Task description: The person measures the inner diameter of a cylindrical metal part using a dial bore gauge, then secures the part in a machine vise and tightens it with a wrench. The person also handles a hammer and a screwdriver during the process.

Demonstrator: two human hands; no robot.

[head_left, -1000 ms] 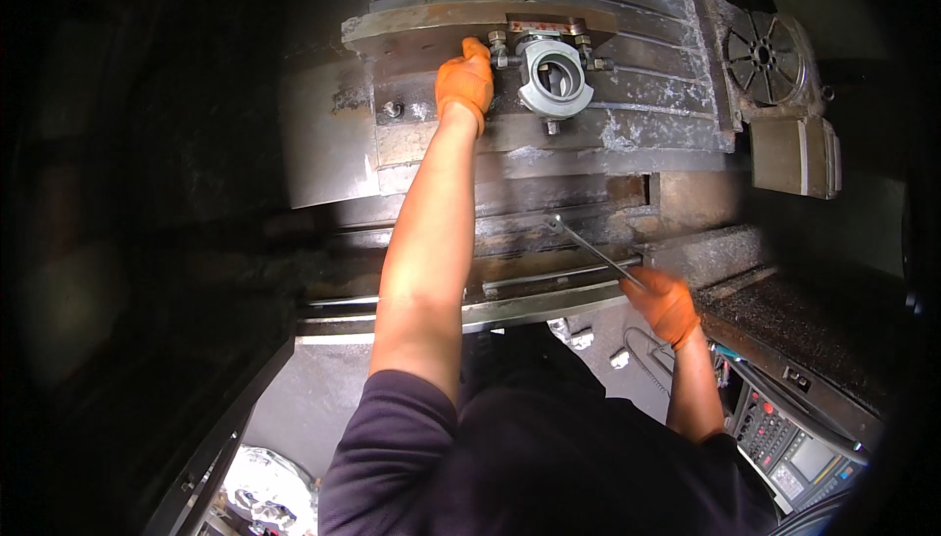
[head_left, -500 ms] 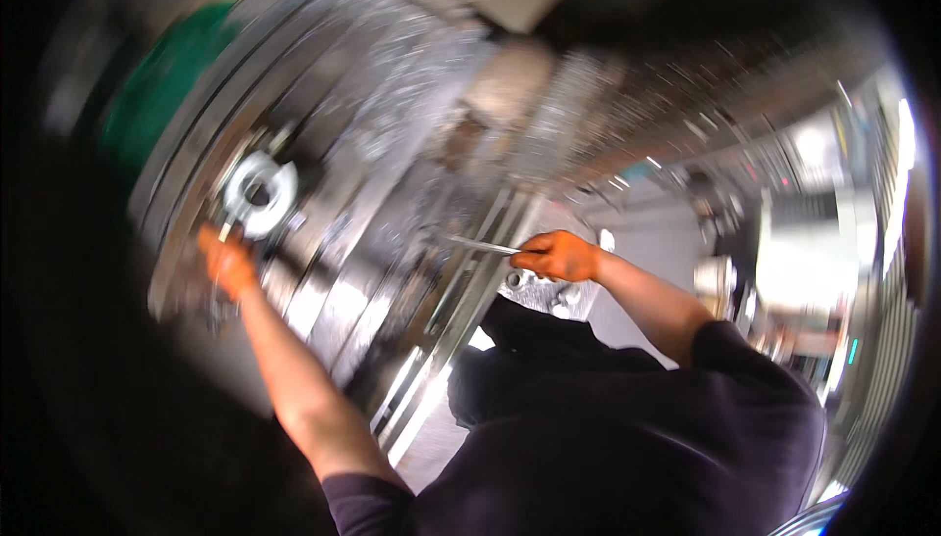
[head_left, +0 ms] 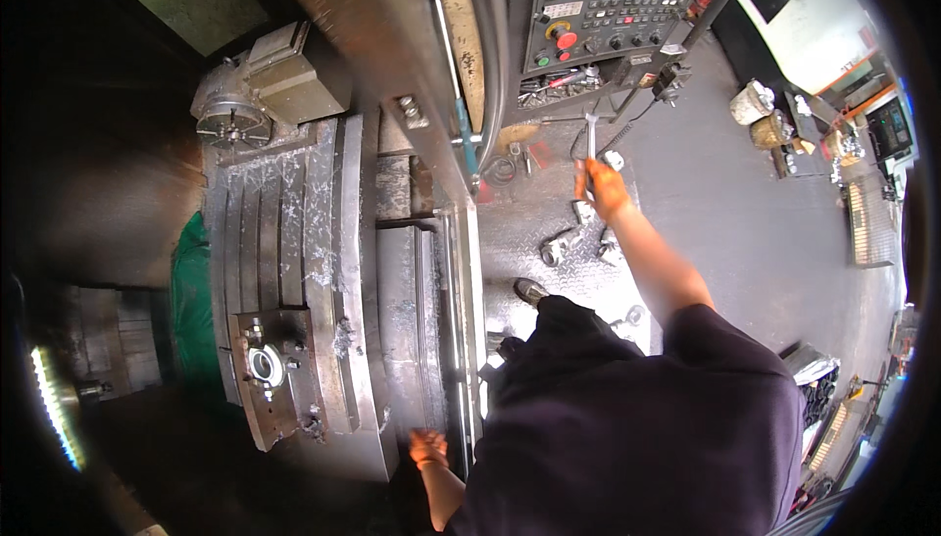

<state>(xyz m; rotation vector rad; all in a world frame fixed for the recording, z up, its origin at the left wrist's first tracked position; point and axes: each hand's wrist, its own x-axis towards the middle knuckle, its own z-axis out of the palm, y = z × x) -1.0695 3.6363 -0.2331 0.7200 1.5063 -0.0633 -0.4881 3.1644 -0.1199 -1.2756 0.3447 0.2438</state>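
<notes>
My right hand [head_left: 606, 189], in an orange glove, is closed round a long silver wrench [head_left: 591, 138]. The wrench points up toward the machine's control panel [head_left: 608, 22]. Low by the inner side of the door sill, my left hand [head_left: 428, 448] wears an orange glove too; its fingers are too blurred to read. To its left a pale metal ring [head_left: 278, 371] sits among bolts in a steel fixture plate [head_left: 294, 404]. That plate lies on the slotted machine table [head_left: 263, 232], which is strewn with metal chips.
A rotary chuck unit [head_left: 294, 71] stands at the table's far end. Between me and the table runs the metal door frame [head_left: 463, 291]. Several metal parts [head_left: 556, 246] lie on the tread-plate floor by my shoe [head_left: 530, 289]. Buckets [head_left: 752, 103] stand farther right.
My view has turned. My left hand has left the ring and come back toward the door sill. My right hand still holds the wrench, now farther forward and pointing at the panel.
</notes>
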